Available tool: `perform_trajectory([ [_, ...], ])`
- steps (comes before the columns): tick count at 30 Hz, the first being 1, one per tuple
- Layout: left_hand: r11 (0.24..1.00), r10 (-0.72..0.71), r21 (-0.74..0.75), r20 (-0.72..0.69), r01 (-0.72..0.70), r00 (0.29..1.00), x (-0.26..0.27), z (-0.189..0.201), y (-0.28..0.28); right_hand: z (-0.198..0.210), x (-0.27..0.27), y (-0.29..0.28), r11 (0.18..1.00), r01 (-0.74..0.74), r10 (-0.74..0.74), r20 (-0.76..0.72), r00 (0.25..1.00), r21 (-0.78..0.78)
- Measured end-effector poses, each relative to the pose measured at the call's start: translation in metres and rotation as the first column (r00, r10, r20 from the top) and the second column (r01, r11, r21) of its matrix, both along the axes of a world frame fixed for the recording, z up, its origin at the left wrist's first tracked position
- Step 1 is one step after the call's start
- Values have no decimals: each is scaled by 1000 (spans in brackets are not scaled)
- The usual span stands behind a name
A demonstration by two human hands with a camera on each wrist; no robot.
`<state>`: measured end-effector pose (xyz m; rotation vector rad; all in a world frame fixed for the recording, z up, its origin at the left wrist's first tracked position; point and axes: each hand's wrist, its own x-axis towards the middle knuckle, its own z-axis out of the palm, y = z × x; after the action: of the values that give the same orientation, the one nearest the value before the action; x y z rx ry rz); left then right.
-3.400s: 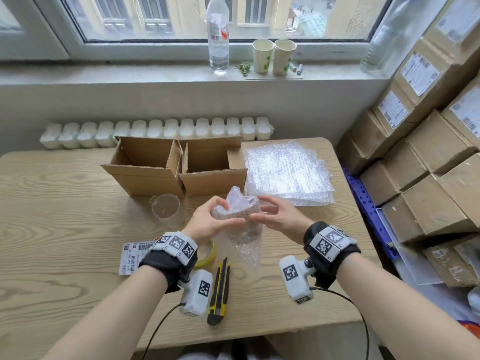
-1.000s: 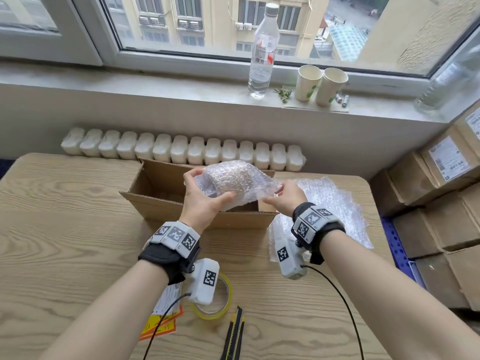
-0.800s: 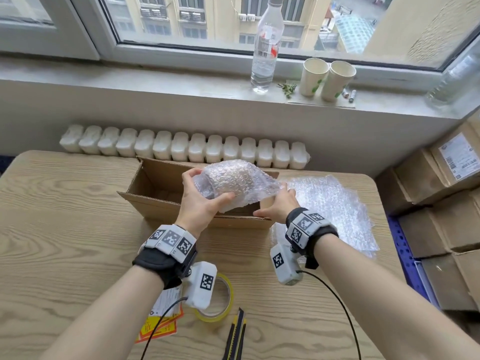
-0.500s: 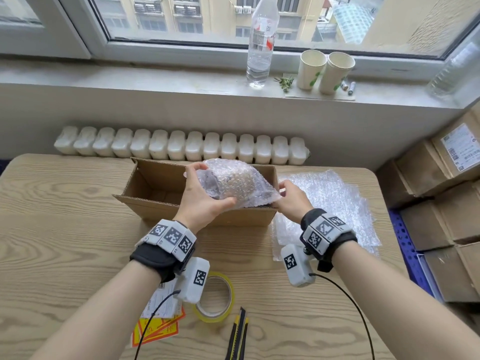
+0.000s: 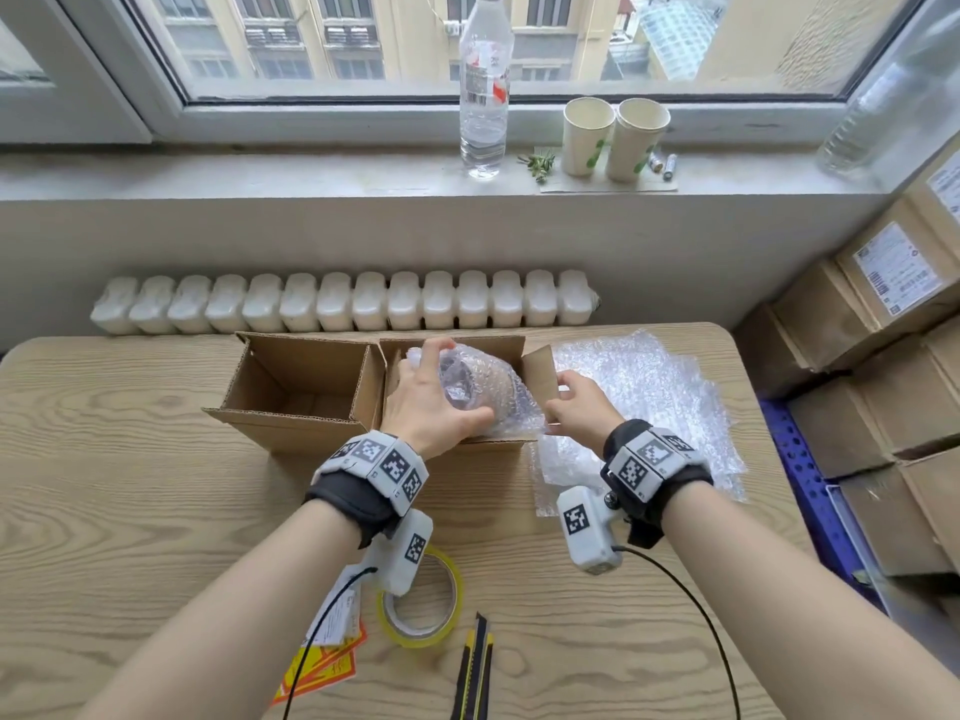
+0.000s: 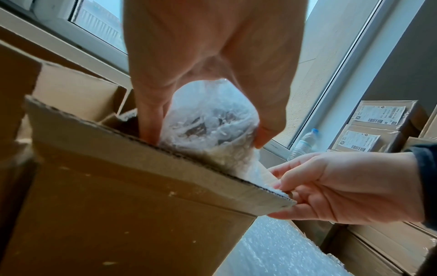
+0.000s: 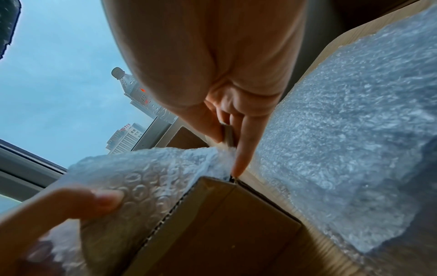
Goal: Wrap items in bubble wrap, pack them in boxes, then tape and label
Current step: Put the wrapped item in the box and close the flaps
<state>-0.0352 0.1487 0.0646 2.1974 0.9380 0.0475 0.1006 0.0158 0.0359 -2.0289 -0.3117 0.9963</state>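
Daylight from a wide window falls on a pale wooden table (image 5: 104,459) set against a wall with a white radiator (image 5: 343,301) below the sill. Two open cardboard boxes stand side by side at the far edge of the table; the left box (image 5: 291,387) holds nothing that can be seen, while the right box (image 5: 498,449) is receiving the wrapped item (image 5: 478,381). Half a second earlier this bubble-wrapped bundle was held above the box rim; it now sits lower, partly inside the opening, with its loose tail of wrap draped over the near right corner. The left hand (image 5: 431,402) grasps the bundle from above, fingers and thumb curled round it. The right hand (image 5: 576,407) pinches the upright side flap (image 5: 540,376) of the box, apparently holding it clear. Wrapping therefore appears finished for this item and packing is under way; taping and labelling remain. A stack of bubble wrap sheets (image 5: 649,402) lies just right of the box. Nearer the person lie a roll of yellow tape (image 5: 447,610), a utility knife (image 5: 475,667) and printed labels (image 5: 332,646). On the sill stand a water bottle (image 5: 483,90) and two paper cups (image 5: 613,137); sealed, labelled cartons (image 5: 883,324) are piled at the right.
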Motion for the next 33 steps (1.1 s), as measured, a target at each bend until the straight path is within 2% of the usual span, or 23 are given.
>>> perform_trajectory([
  [4, 1000, -2, 7, -55, 2, 998, 11, -3, 1, 1, -1, 0, 1000, 0, 0, -17, 1000, 15],
  [8, 991, -65, 107, -122, 78, 990, 17, -6, 9, 0, 2, -2, 998, 19, -15, -63, 998, 55],
  [12, 986, -150, 57, -121, 157, 981, 15, -4, 21, 2, 5, -12, 991, 85, -69, -152, 986, 101],
  [16, 988, -156, 0, -137, 157, 978, 10, -1, 22, 4, 4, -23, 989, 75, -44, -232, 972, 126],
  [22, 981, -137, 94, -292, 171, 947, 25, 0, -2, 2, -2, -24, 990, 92, -66, -226, 972, 106],
  [27, 943, -90, 248, -450, 222, 888, 47, -1, -21, 4, -2, -22, 986, 113, -83, -230, 970, 121],
  [33, 960, -132, 176, -404, 218, 905, 49, -2, -5, 5, 1, -19, 981, 143, -108, -243, 964, 131],
])
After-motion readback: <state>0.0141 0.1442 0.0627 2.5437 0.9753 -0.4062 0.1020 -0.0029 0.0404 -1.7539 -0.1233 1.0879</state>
